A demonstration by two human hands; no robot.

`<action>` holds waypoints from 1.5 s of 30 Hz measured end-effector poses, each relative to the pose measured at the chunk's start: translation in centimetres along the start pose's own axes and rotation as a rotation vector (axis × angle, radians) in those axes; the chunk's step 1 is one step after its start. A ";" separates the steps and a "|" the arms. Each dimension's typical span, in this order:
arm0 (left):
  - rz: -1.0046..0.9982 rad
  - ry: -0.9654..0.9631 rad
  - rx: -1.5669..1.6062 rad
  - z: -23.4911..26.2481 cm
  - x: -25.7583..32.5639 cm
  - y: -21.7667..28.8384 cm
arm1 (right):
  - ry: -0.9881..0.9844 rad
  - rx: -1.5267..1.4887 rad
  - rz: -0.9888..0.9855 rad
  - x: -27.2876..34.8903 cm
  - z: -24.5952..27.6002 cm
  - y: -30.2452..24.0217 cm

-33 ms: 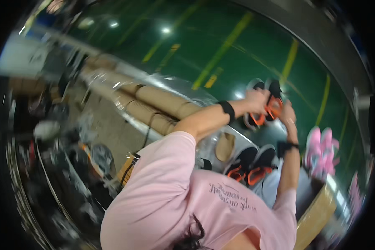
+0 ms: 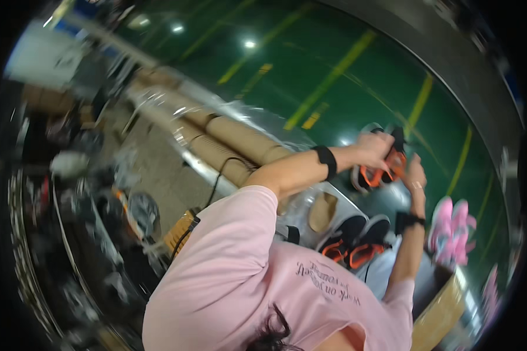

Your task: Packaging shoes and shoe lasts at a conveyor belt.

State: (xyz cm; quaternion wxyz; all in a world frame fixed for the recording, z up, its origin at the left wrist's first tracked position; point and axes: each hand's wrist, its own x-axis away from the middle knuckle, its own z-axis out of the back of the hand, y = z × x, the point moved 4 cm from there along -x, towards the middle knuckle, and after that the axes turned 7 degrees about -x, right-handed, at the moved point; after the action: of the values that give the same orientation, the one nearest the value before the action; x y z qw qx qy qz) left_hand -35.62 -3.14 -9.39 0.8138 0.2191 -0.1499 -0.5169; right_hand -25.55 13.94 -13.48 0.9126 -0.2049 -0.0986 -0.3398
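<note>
**Both hands on one shoe, held up off the table**

- Shoe (image 2: 385, 167): black upper, orange lining and trim. It sits at about 2 o'clock in the head view, held in the air above a silvery table (image 2: 310, 175).
- Left hand (image 2: 373, 146): grip closed over the shoe's top edge. The arm is stretched out and has a black wristband (image 2: 327, 162).
- Right hand (image 2: 416, 175): fingers curled on the shoe's far end, at 4 o'clock from the left hand. The frame is too blurred to show how tight that grip is.
- Key relation: the shoe lies between the two hands. Its long axis seems to run from 10 to 4 o'clock, roughly hand to hand. The left hand covers more of it.
- Nearby: a matching black-orange pair (image 2: 354, 243) at 7 o'clock from the held shoe, pink shoes (image 2: 451, 231) at 5 o'clock, and a tan insole (image 2: 322, 212) just left of the pair.
- Further out: cardboard tubes (image 2: 240, 143) lie well apart at 9 o'clock. The floor (image 2: 334, 70) beyond is green with yellow lines.
</note>
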 end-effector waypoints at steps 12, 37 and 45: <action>0.431 0.786 -0.041 33.8 27.8 -16.0 | 0.167 -0.599 0.856 7.3 11.4 -26.6; 0.697 0.485 -0.213 35.7 37.6 -56.7 | -0.405 -0.799 0.756 -4.0 -26.2 -82.1; 0.637 0.518 -0.177 35.8 38.0 -57.1 | -0.736 -0.930 0.586 -1.9 -25.0 -81.9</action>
State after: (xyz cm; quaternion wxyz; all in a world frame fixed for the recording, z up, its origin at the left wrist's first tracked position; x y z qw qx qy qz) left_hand -80.76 -65.97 -7.24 0.9595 0.2140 0.0443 -0.1780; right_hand -80.05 -52.03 -11.33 0.6904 -0.6988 -0.1869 0.0076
